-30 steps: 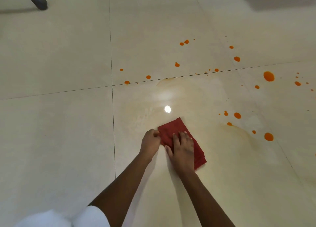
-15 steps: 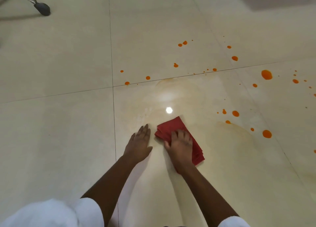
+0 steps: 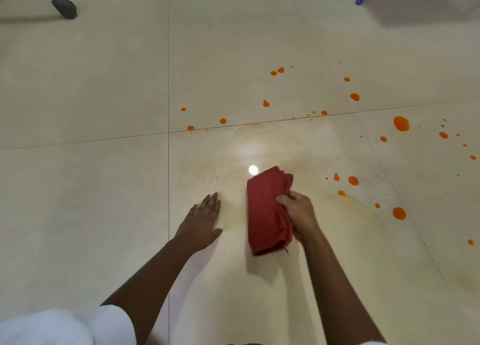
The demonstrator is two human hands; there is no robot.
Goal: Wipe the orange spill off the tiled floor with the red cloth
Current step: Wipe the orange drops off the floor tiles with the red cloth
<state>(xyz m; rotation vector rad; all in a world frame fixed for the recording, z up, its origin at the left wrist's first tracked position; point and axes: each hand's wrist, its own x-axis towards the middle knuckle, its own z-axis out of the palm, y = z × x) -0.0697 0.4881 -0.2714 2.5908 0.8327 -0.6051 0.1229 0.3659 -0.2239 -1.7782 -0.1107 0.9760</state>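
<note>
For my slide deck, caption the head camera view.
Right hand grips folded red cloth beside orange droplets on the tiled floor; left hand rests flat.

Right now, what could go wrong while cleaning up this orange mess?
1. The left hand presses flat on the shiny wiped tile; it might slip.
2. The red cloth, gripped by the right hand, may only smear: a faint orange film shows on that tile.
3. Many orange drops lie off to the right; an arm could drag through them.
</note>
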